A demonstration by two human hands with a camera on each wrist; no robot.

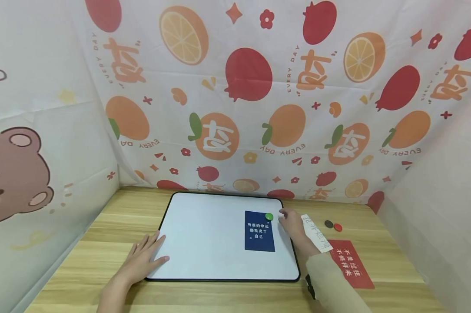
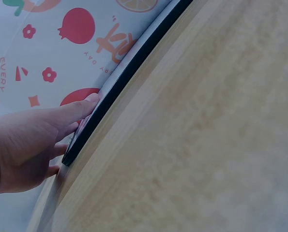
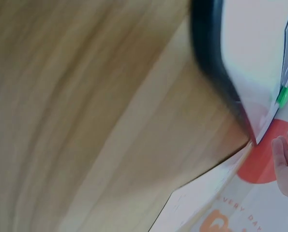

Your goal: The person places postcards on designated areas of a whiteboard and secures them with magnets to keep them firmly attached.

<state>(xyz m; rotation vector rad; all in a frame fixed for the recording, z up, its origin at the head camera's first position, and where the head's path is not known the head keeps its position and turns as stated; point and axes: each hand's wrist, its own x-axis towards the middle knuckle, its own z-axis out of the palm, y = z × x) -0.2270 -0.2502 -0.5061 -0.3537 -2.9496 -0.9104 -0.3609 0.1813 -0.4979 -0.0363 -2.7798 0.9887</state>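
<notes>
A whiteboard [image 1: 200, 239] with a black frame lies flat on the wooden table. On its right part is a dark blue card [image 1: 260, 244] with white writing, and a round green magnet [image 1: 269, 216] sits at the card's top right corner. My left hand [image 1: 140, 259] rests on the board's left edge with fingers spread; in the left wrist view its thumb [image 2: 81, 109] lies along the frame. Over the right edge of the board is my right hand [image 1: 293, 224], its fingertips just right of the green magnet. Nothing shows between its fingers [image 3: 279, 152] in the right wrist view.
To the right of the board, a white paper strip [image 1: 315, 232] with writing lies partly behind the right forearm. Beyond it are a black magnet [image 1: 329, 224] and a red magnet [image 1: 338, 227]. A red card [image 1: 354, 265] is partly covered by the sleeve. Printed cloth [image 1: 251, 121] hangs behind the table.
</notes>
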